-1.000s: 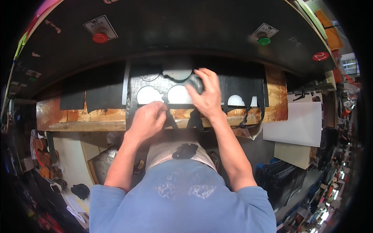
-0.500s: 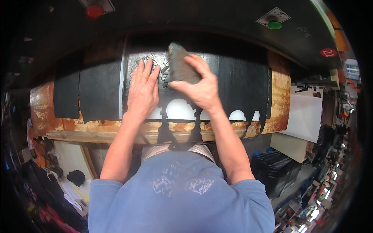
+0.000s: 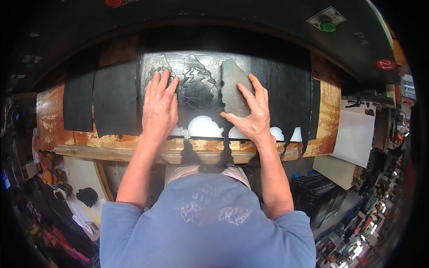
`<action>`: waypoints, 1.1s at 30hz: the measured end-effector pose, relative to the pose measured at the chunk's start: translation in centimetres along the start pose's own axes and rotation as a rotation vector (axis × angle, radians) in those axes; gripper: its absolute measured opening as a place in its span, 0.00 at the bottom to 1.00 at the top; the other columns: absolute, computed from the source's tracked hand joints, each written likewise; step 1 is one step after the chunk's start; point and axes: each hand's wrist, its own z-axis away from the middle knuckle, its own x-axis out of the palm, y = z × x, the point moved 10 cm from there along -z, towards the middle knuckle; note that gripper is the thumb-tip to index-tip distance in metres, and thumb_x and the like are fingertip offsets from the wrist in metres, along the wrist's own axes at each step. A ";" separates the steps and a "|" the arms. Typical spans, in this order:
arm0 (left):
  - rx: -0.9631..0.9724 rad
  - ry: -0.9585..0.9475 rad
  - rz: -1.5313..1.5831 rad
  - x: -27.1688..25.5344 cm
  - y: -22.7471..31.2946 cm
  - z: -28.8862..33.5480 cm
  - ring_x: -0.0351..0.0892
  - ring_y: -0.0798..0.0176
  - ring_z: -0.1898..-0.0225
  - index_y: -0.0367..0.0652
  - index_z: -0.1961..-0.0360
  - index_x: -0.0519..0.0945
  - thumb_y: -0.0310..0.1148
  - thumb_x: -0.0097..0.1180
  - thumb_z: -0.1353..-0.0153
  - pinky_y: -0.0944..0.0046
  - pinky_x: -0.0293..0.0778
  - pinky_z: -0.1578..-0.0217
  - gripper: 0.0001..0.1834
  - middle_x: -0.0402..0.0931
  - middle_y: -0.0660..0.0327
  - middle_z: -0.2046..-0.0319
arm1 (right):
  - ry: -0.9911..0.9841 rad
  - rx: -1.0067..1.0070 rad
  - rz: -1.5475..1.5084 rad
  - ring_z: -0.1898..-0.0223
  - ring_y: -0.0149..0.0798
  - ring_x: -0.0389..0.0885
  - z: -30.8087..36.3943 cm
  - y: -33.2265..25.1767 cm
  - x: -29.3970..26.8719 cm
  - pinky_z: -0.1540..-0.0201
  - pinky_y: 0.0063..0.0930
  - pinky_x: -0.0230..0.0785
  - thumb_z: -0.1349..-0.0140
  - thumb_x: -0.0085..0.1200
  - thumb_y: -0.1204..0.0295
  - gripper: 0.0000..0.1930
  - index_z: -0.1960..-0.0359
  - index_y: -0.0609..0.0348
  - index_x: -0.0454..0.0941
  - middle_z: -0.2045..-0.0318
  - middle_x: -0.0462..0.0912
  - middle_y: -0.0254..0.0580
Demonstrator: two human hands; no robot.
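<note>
A person's two bare hands work over a shiny black flexible-looking sheet spread across a worn brown and tan wooden surface. Right of the frame's centre is a flat grey-green block with a scalloped left edge, possibly metal. The main risk seems to be the block slipping sideways: its scalloped edge stands close beside wavy black outlines marked in the sheet, so a small nudge from the thumb could make it overlap them. The sheet might also wrinkle or drag if the left hand eased its pressure, and fingers could be pinched under the block's rim if it tipped. As for the grip, the right hand holds the block from its right and lower sides, fingers spread, thumb at the lower left corner, a fingertip on the upper face. The block lies up and to the left of that palm, on the sheet. The left hand is flat with nothing grasped, its fingertips over more outlines at upper left. Below the block, white rounded areas show along the sheet's lower edge.
</note>
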 end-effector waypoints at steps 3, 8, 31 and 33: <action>0.004 0.012 0.019 -0.1 0.1 -0.1 0.62 0.37 0.20 0.43 0.29 0.78 0.22 0.56 0.26 0.37 0.58 0.21 0.25 0.69 0.46 0.23 | -0.034 -0.021 0.021 0.34 0.63 0.73 -0.2 -0.3 -0.1 0.35 0.52 0.77 0.65 0.87 0.67 0.45 0.38 0.62 0.84 0.26 0.68 0.64; 0.028 0.093 0.142 -1.7 0.3 -0.3 0.69 0.36 0.24 0.38 0.36 0.82 0.20 0.59 0.29 0.40 0.65 0.24 0.20 0.77 0.44 0.30 | -0.032 0.007 0.030 0.31 0.63 0.73 -0.3 -0.2 0.0 0.31 0.53 0.73 0.64 0.87 0.63 0.48 0.35 0.60 0.82 0.25 0.68 0.64; 0.272 0.172 0.365 0.2 7.4 9.2 0.77 0.50 0.69 0.42 0.69 0.80 0.22 0.68 0.38 0.50 0.68 0.62 0.07 0.77 0.56 0.73 | 0.698 -0.098 0.032 0.69 0.55 0.80 -2.8 -0.3 -18.1 0.65 0.46 0.72 0.30 0.61 0.74 0.09 0.70 0.58 0.77 0.71 0.79 0.48; 0.341 0.234 0.300 -0.7 7.6 8.6 0.77 0.49 0.68 0.40 0.69 0.81 0.21 0.65 0.35 0.49 0.68 0.60 0.06 0.78 0.55 0.72 | 0.624 -0.122 0.001 0.68 0.56 0.80 -0.2 -0.1 -16.4 0.64 0.47 0.73 0.31 0.61 0.74 0.09 0.71 0.58 0.77 0.71 0.78 0.49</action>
